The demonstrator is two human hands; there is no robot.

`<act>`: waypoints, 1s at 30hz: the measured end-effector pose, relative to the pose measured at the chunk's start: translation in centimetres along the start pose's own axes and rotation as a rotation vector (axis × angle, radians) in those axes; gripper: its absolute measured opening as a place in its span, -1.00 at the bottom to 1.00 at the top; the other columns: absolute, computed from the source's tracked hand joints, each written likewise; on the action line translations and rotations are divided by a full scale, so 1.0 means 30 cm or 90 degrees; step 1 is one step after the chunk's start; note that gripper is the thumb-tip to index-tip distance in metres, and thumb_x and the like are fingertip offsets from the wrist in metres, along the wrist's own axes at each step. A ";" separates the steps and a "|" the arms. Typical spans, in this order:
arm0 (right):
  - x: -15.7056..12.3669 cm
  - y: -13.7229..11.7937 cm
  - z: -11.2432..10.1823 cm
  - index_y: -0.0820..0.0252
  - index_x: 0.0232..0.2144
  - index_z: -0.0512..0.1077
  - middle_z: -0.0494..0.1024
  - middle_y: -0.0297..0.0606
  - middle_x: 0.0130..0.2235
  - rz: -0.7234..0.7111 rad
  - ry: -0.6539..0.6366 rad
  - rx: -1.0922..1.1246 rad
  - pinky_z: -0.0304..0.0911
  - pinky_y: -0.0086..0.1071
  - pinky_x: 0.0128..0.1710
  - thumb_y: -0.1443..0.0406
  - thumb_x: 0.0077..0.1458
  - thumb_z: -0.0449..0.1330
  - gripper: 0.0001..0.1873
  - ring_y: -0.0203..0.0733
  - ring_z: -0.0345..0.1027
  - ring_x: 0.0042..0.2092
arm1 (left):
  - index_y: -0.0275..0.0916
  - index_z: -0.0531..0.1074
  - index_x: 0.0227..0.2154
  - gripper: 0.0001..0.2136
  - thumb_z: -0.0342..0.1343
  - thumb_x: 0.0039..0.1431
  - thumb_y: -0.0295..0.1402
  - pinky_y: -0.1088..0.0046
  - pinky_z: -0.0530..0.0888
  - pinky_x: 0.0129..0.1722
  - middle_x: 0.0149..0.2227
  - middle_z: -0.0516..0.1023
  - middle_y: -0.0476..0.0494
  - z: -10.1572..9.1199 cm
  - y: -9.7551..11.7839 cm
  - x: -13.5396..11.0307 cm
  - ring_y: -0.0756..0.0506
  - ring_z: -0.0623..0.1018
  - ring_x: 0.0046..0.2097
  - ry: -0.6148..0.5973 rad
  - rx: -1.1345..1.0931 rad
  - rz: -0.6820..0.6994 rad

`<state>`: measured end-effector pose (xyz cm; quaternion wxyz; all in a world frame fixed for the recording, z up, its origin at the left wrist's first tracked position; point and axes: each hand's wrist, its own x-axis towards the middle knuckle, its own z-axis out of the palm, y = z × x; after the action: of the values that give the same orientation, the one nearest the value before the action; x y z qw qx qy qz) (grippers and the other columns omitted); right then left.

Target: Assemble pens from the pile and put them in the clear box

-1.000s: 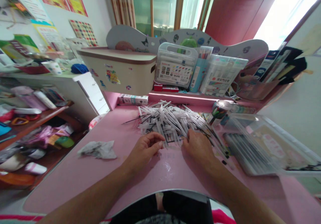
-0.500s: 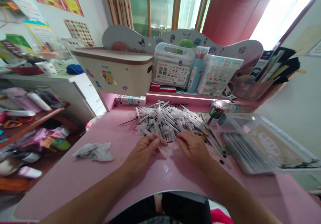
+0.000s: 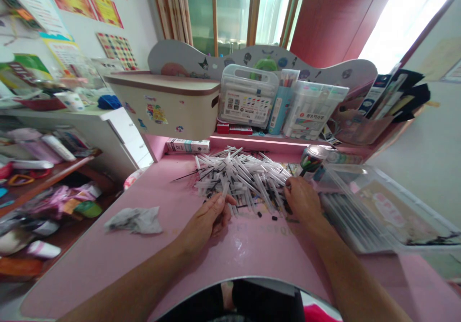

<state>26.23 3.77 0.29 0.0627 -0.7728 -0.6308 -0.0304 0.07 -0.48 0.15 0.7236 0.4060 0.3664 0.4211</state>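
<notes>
Right hand (image 3: 303, 200) has shifted from the middle to the right edge of the pen tubes (image 3: 245, 170); its grasp cannot be told. Left hand (image 3: 210, 216) pinches a single tube (image 3: 224, 190). Sorting appears ongoing.

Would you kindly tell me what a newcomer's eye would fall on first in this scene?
A big pile of white pen tubes sprawls across the middle of the pink desk. The left hand pinches one tube at the pile's near edge, while the right hand lies on its right side. A clear case sits at the desk's right edge.
</notes>
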 end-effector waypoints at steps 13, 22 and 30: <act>-0.029 -0.032 -0.042 0.18 -0.47 0.37 0.39 -0.39 -0.55 -0.003 0.064 0.693 0.11 -0.44 -0.52 0.21 0.00 0.22 -0.84 -0.31 0.22 -0.53 | -0.23 0.40 -0.20 -0.80 0.14 0.20 -0.23 0.59 0.31 -0.58 -0.46 0.45 0.00 0.004 -0.019 -0.011 0.06 0.41 -0.54 -0.071 0.005 -0.056; -0.116 -0.135 -0.083 0.16 -0.41 0.31 0.43 -0.45 -0.58 0.085 -0.167 1.238 -0.03 -0.59 -0.70 0.20 -0.17 0.42 -0.64 -0.43 0.19 -0.63 | -0.25 0.40 -0.19 -0.73 0.19 0.15 -0.18 0.60 0.38 -0.63 -0.48 0.50 -0.02 -0.006 -0.034 -0.005 0.07 0.44 -0.61 -0.156 0.091 -0.084; -0.121 -0.137 -0.082 0.14 -0.39 0.30 0.45 -0.44 -0.57 0.074 -0.133 1.255 0.03 -0.58 -0.67 0.22 -0.14 0.40 -0.65 -0.42 0.20 -0.62 | -0.25 0.43 -0.19 -0.75 0.18 0.16 -0.20 0.60 0.39 -0.62 -0.47 0.49 -0.01 -0.006 -0.035 -0.008 0.07 0.42 -0.60 -0.147 0.105 -0.088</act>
<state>21.56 0.71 2.50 0.6228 -0.4034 -0.3377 0.5790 0.14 -0.98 -0.81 0.7524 0.4835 0.3414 0.2890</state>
